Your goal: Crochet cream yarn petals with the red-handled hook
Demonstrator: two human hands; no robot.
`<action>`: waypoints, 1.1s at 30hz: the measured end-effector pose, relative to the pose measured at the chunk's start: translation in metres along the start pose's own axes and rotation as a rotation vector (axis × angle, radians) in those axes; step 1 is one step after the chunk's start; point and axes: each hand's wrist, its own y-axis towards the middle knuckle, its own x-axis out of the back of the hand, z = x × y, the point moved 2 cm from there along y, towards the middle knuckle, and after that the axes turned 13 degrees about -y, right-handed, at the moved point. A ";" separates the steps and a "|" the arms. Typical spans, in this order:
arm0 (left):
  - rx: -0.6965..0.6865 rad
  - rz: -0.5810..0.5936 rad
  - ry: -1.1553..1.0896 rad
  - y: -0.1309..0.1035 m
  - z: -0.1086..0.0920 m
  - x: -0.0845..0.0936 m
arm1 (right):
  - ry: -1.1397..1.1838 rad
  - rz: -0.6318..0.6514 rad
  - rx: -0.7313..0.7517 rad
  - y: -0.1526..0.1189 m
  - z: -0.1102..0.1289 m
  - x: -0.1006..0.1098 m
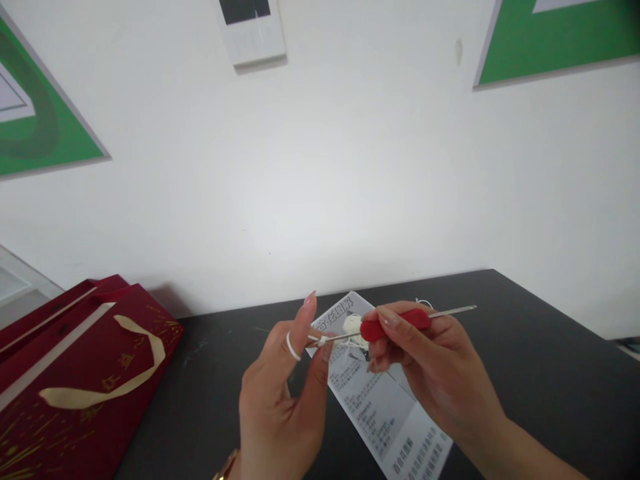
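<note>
My right hand [425, 360] grips the red handle of a crochet hook [395, 324], whose metal ends stick out to both sides. The left end of the hook reaches the fingertips of my left hand [285, 393]. Those fingertips pinch a small piece of white yarn [323, 341] at the hook's tip, and a loop of the yarn runs round a raised finger. Behind the hook, a ball of cream yarn [353, 325] rests on a printed instruction sheet [373, 407], partly hidden by my right hand.
Dark red gift bags [95, 373] with a cream ribbon handle lie at the left of the black table [540, 373]. A white wall [350, 167] with green-framed posters stands behind the table.
</note>
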 end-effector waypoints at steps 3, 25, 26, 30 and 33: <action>-0.051 -0.067 0.014 -0.004 0.006 -0.005 | 0.028 -0.038 0.060 -0.002 -0.004 -0.003; 0.289 -0.084 -0.639 -0.008 0.018 -0.021 | 0.129 0.049 -0.069 0.015 0.003 0.009; 0.236 -0.077 -0.616 -0.008 0.017 -0.021 | 0.187 0.060 -0.110 0.016 -0.001 0.006; -0.055 -0.123 -0.288 -0.011 0.016 -0.016 | 0.427 0.088 -0.288 0.012 -0.017 -0.005; -0.181 -0.095 -0.091 -0.011 0.018 -0.012 | 0.494 0.075 -0.346 0.005 -0.021 -0.011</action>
